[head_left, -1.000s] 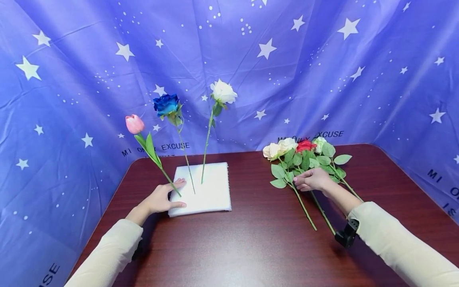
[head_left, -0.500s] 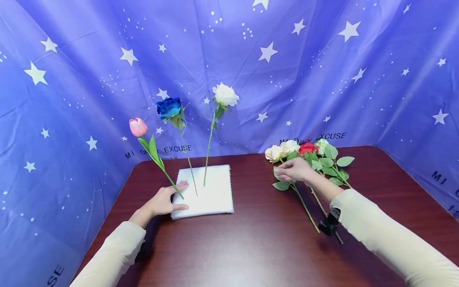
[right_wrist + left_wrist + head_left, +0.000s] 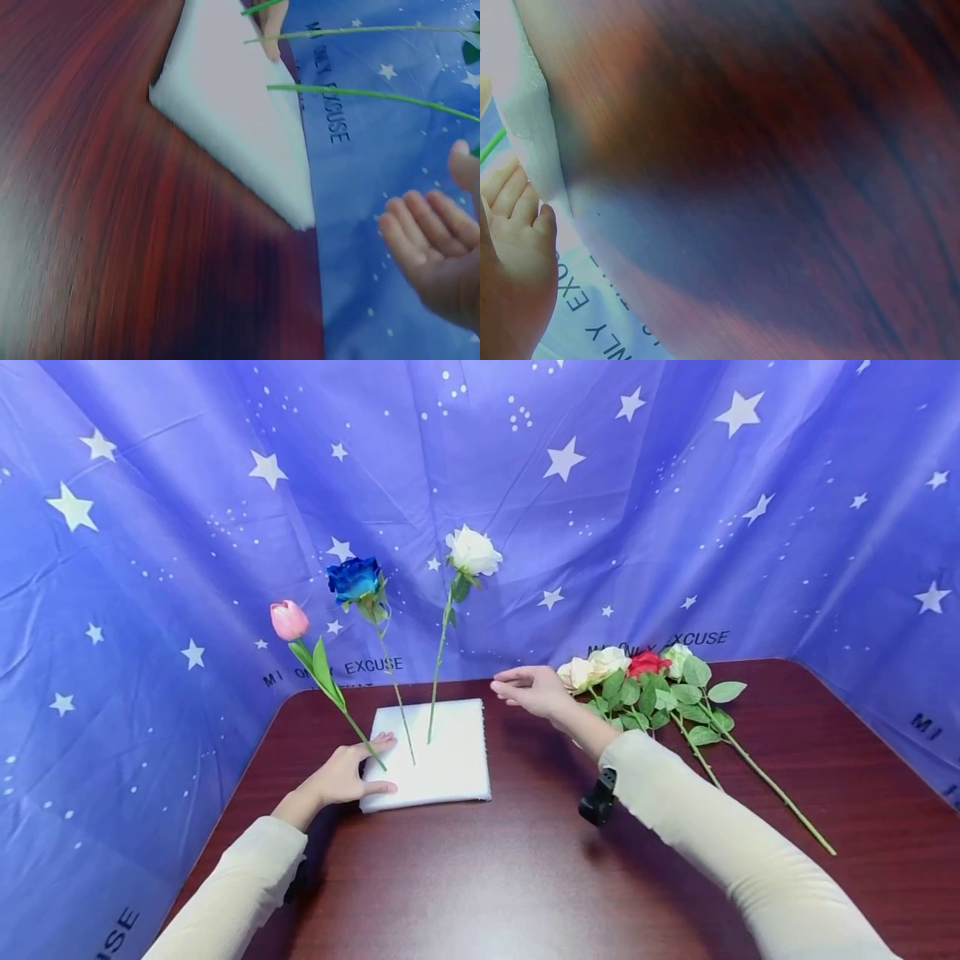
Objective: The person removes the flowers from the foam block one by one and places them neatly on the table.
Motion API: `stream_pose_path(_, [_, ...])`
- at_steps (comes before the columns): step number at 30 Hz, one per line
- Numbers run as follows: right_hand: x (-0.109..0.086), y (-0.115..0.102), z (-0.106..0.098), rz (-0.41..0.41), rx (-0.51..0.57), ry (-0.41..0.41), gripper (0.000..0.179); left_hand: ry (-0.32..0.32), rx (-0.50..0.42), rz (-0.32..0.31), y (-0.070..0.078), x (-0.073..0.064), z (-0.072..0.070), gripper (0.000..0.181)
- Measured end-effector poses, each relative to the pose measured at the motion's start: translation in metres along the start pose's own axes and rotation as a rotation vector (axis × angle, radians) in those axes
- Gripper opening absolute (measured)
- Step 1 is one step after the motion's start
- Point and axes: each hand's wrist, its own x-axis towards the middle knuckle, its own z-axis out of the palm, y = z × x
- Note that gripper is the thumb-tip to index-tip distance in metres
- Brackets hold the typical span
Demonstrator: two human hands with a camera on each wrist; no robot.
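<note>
My left hand point(image 3: 347, 774) rests on the left side of a white foam block point(image 3: 450, 777), thumb and straight fingers spread around the base of a pink tulip point(image 3: 289, 621). A blue rose point(image 3: 356, 581) and a white rose point(image 3: 474, 552) also stand in the foam on thin stems, the tulip leaning left. To the right of the block, my right hand point(image 3: 534, 691) hovers over the table with its fingers extended. Its palm and fingers point(image 3: 427, 232) hold nothing in the right wrist view.
Cream roses point(image 3: 592, 670), a red rose point(image 3: 648, 663) and a pale green-white rose point(image 3: 677, 660) lie at the back right of the dark wooden table point(image 3: 450, 877), partly behind my right forearm. A blue star-patterned cloth point(image 3: 600, 485) hangs around the table.
My right hand has moved left from the lying flowers toward the foam block, with nothing in it. The left hand stays on the block.
</note>
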Motion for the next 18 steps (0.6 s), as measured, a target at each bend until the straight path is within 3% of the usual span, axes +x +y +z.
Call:
stream_pose_path(4, [0.011, -0.002, 0.022, -0.074, 0.045, -0.038, 0.038, -0.003, -0.009, -0.003, 0.001, 0.001, -0.001, 0.076])
stream_pose_path(10, [0.024, -0.006, 0.049, -0.076, 0.146, -0.081, 0.038, 0.0, -0.022, -0.003, 0.001, 0.003, -0.001, 0.076])
stream_pose_path(18, [0.031, 0.005, 0.084, -0.062, 0.194, -0.068, 0.042, -0.005, -0.032, -0.014, 0.003, 0.002, -0.001, 0.075])
